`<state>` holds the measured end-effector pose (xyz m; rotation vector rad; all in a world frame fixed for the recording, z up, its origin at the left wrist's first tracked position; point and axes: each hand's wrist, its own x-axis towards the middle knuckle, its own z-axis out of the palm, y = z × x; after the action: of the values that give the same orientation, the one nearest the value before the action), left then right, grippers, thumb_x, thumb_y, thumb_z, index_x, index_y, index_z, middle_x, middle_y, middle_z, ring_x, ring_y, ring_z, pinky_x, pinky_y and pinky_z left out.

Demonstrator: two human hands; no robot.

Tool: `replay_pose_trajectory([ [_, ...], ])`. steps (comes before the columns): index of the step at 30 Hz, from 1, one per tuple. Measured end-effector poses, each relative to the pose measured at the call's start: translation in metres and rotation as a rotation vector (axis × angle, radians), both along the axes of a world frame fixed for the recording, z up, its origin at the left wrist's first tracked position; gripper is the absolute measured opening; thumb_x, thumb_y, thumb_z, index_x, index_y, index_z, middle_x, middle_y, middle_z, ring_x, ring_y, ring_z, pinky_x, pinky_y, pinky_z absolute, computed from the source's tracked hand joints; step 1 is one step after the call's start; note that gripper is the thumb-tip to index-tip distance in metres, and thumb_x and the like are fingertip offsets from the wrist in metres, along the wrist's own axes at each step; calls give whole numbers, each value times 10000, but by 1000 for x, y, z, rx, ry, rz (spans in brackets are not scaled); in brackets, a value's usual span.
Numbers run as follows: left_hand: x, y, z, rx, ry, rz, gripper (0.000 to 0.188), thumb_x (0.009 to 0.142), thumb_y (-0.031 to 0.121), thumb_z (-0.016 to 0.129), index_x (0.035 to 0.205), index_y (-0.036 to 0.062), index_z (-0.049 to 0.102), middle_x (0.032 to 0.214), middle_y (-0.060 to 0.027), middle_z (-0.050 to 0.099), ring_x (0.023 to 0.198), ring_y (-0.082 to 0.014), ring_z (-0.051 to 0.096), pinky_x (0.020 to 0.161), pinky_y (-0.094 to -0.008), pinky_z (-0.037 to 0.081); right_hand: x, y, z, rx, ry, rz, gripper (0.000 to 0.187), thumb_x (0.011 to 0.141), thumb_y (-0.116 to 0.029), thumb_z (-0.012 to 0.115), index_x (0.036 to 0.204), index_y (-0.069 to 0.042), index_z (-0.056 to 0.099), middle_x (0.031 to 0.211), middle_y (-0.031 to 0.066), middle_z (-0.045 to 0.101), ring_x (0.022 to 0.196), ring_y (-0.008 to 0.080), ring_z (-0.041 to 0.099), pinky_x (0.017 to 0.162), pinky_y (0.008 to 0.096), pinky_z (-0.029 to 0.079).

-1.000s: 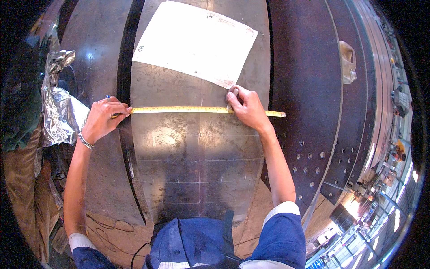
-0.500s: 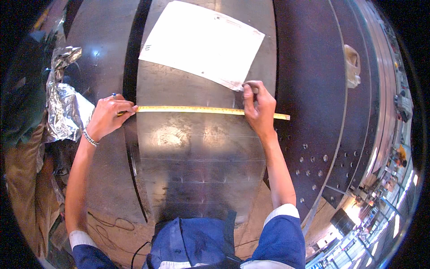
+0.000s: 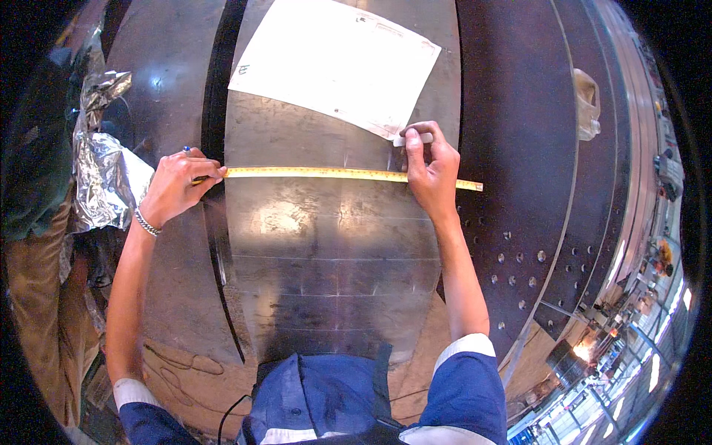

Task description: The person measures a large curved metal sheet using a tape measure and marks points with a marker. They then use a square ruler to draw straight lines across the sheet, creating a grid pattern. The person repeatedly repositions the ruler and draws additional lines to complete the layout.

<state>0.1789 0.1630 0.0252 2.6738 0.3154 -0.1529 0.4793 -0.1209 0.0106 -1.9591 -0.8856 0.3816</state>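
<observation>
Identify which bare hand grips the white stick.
The right hand: it pinches the short white stick near a corner of the paper. The left hand, with a bracelet at its wrist, instead pinches the yellow measuring tape.

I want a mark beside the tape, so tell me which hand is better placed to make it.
Likely the right hand: it pinches a white chalk-like stick close to the yellow tape measure. The left hand is occupied, pinching the tape at the left edge of the metal plate.
</observation>
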Motion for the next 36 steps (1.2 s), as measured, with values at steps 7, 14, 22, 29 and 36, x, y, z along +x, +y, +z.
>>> replay_pose_trajectory([
  [7,3,-1,4,2,-21,-13,104,849,136,766,925,69,783,925,-62,767,833,-256,699,728,-377,564,3,4,-4,28,71,-10,172,1019,-148,590,940,-2,634,757,113,699,641,163,652,607,312,497],
  [14,-5,6,-2,47,38,-37,76,861,173,752,911,123,776,877,-32,761,865,-237,712,738,-385,574,-11,34,5,-14,346,81,233,1021,-180,580,906,7,658,696,76,678,576,97,586,552,297,468],
  [22,-10,8,-12,-1,-31,-21,88,901,200,726,871,127,766,850,-44,752,849,-245,703,744,-399,572,-58,87,-18,-207,481,277,267,998,-216,593,891,8,692,697,95,700,638,120,627,598,323,493],
  [29,-9,6,-8,16,7,-10,43,855,174,745,851,132,743,819,-37,735,834,-244,691,727,-401,559,-67,105,-27,-329,345,308,285,969,-236,590,872,10,697,701,115,692,640,160,640,630,351,508],
  [36,-12,7,-16,10,-60,-13,44,856,174,743,835,135,740,802,-40,730,821,-248,689,719,-409,558,-50,105,-26,-409,421,272,299,966,-241,578,879,20,695,685,110,681,588,176,645,585,353,519],
])
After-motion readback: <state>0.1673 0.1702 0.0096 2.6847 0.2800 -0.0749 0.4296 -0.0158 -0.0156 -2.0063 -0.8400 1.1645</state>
